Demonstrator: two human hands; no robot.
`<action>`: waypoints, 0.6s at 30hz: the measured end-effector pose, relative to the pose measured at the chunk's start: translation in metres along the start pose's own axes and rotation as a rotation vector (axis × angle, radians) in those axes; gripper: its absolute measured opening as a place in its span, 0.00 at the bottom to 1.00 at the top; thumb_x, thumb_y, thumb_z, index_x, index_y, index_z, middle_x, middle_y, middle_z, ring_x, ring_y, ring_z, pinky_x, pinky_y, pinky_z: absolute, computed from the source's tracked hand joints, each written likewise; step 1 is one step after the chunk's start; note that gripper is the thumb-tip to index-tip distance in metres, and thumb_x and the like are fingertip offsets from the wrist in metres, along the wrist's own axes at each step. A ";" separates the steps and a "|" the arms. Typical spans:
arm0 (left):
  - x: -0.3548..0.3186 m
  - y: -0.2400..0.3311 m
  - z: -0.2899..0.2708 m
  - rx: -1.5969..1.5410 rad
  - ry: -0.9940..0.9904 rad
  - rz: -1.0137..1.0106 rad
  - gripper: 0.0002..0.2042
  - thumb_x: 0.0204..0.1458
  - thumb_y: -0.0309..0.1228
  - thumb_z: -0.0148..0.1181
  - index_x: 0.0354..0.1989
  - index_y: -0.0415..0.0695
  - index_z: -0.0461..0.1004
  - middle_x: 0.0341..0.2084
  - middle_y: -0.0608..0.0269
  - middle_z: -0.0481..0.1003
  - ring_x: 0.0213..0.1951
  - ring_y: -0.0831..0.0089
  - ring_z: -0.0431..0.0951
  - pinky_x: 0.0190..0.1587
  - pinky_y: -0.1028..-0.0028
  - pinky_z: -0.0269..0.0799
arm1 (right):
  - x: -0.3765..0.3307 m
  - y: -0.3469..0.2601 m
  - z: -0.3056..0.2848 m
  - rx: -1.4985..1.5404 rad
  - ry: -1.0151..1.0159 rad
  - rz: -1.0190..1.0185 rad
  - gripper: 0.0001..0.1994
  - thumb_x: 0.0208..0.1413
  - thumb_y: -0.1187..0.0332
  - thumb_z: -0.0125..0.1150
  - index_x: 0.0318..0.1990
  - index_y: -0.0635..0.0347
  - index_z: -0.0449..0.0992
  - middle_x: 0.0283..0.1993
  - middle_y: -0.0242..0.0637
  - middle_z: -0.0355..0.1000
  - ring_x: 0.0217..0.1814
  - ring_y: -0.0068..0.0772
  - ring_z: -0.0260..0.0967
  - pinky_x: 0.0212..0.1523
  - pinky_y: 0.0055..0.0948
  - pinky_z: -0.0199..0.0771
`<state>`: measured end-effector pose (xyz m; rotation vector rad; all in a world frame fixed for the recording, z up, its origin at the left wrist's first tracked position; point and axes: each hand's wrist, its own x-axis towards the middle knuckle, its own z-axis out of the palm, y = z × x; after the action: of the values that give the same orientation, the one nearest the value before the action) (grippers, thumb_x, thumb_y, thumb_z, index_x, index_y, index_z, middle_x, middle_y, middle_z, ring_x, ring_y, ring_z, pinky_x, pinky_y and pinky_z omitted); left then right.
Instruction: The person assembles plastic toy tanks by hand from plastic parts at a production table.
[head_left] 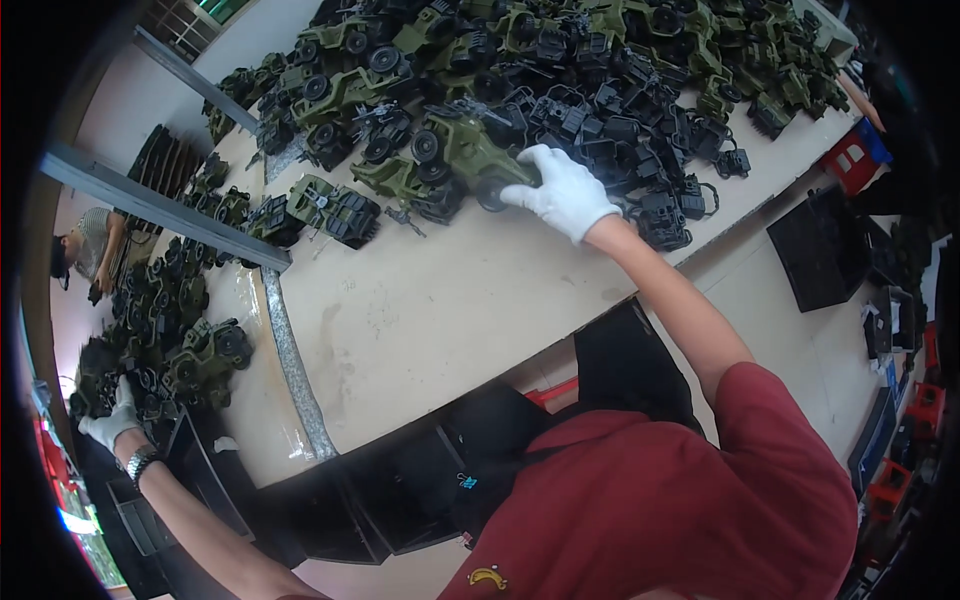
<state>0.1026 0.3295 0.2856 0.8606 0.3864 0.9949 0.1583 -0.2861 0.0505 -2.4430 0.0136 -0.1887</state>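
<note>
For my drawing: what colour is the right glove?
The right glove is white, clearest in the head view.

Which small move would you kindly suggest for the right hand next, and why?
I would probably ease the green toy car toward the near side of the table with the right hand: its fingers are at the car, and other toys crowd beyond it.

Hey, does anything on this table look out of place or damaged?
A small dark piece lies by itself on the tabletop, beside the green toy vehicles, perhaps a loose part. A white scrap near its front edge looks stray too.
</note>
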 end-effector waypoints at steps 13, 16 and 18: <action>-0.356 -0.267 -0.020 0.229 -0.914 -0.791 0.41 0.59 0.59 0.54 0.68 0.34 0.57 0.63 0.49 0.64 0.63 0.52 0.67 0.65 0.57 0.60 | -0.046 -0.013 0.007 0.265 0.345 -0.383 0.23 0.45 0.51 0.69 0.44 0.55 0.75 0.51 0.50 0.66 0.56 0.54 0.62 0.59 0.46 0.64; -0.385 -0.281 0.002 -0.194 -0.945 -0.997 0.46 0.54 0.67 0.52 0.69 0.36 0.57 0.65 0.53 0.63 0.68 0.56 0.60 0.68 0.56 0.57 | -0.082 -0.039 0.020 0.290 0.297 -0.504 0.23 0.43 0.50 0.70 0.42 0.54 0.74 0.52 0.49 0.64 0.56 0.55 0.61 0.59 0.48 0.63; -0.387 -0.290 0.007 -0.205 -0.701 -1.015 0.35 0.59 0.60 0.53 0.64 0.43 0.65 0.60 0.58 0.70 0.60 0.61 0.70 0.64 0.56 0.65 | -0.093 -0.037 0.031 0.328 0.144 -0.535 0.26 0.42 0.48 0.71 0.44 0.53 0.73 0.55 0.49 0.64 0.58 0.58 0.61 0.61 0.47 0.63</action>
<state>0.0737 -0.0800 0.0295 0.6401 0.0716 -0.2210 0.0695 -0.2325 0.0382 -2.0528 -0.5656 -0.5559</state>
